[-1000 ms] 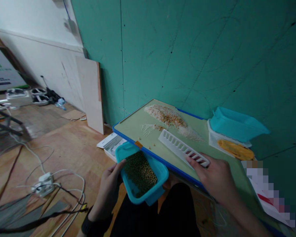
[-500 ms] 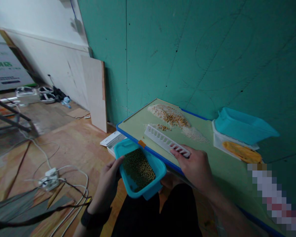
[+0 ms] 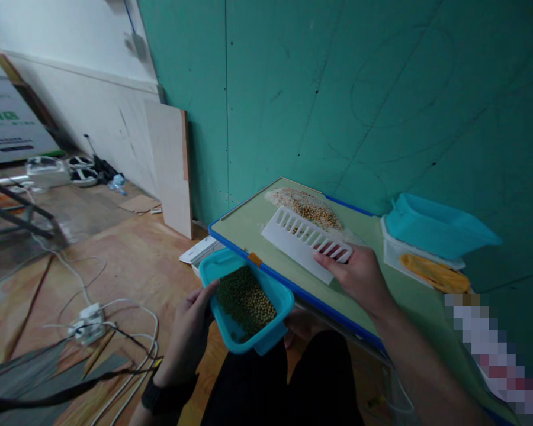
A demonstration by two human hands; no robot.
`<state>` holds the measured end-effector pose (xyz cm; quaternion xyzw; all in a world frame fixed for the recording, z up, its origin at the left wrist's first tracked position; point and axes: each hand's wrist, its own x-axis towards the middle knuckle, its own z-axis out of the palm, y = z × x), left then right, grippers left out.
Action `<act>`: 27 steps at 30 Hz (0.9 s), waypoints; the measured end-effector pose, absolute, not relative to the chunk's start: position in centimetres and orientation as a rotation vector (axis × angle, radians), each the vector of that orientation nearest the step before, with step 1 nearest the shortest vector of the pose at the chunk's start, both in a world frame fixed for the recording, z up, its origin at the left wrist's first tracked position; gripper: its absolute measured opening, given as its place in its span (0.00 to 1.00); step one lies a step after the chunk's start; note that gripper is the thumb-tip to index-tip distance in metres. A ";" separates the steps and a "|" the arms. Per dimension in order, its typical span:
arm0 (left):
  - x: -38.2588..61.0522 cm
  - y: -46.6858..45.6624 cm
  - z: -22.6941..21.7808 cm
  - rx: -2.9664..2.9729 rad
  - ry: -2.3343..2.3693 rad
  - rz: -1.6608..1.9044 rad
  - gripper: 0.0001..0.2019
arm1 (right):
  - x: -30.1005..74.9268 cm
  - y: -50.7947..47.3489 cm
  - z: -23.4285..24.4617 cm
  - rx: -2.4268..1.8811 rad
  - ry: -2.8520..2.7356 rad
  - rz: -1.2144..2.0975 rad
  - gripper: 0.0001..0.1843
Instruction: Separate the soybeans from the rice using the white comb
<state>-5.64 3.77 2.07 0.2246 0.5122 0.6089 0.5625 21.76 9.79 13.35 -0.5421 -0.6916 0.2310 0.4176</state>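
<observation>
My left hand (image 3: 194, 316) grips the rim of a turquoise plastic tub (image 3: 281, 296), thumb over the edge, at the table's front edge. Inside lie small green beans (image 3: 236, 290) and yellowish beans (image 3: 261, 307). In my right hand (image 3: 357, 272) is a white slotted plastic plate (image 3: 293, 245), held by its right end. Its broad face shows, tilted over the tabletop, with the slots along the upper side. Behind it spreads a pile of pale grains and yellowish beans (image 3: 313, 210), partly hidden by the plate.
The pale green table (image 3: 400, 307) has a blue edge and stands against a green wall (image 3: 270, 89). To the right, a turquoise basin (image 3: 439, 228) sits on a white container beside an orange cloth-like item (image 3: 433, 272). A power strip (image 3: 89, 324) with cables lies on the floor at left.
My right hand has rotated the white plate so its broad face shows, and moved it slightly toward the pile. The tub in my left hand has shifted a little left.
</observation>
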 end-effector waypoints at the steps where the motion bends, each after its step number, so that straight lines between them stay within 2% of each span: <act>1: -5.7 3.8 1.9 0.531 1.215 1.430 0.15 | 21.9 10.3 13.2 -1.364 -1.737 0.569 0.12; 6: -6.2 4.0 1.8 0.542 1.225 1.476 0.15 | 20.3 12.0 12.4 -1.352 -1.841 0.575 0.11; 11: -7.4 4.3 2.8 0.528 1.234 1.520 0.16 | 16.8 12.0 13.2 -1.304 -2.001 0.526 0.06; 17: -7.9 4.1 2.4 0.493 1.245 1.545 0.16 | 17.4 11.4 14.4 -1.240 -1.970 0.586 0.07; 23: -6.0 3.1 1.9 0.495 1.236 1.501 0.17 | 24.8 17.7 12.8 -1.163 -1.557 0.495 0.15; 27: -4.0 2.0 1.0 0.454 1.263 1.469 0.19 | 28.5 20.2 10.6 -1.218 -1.416 0.572 0.20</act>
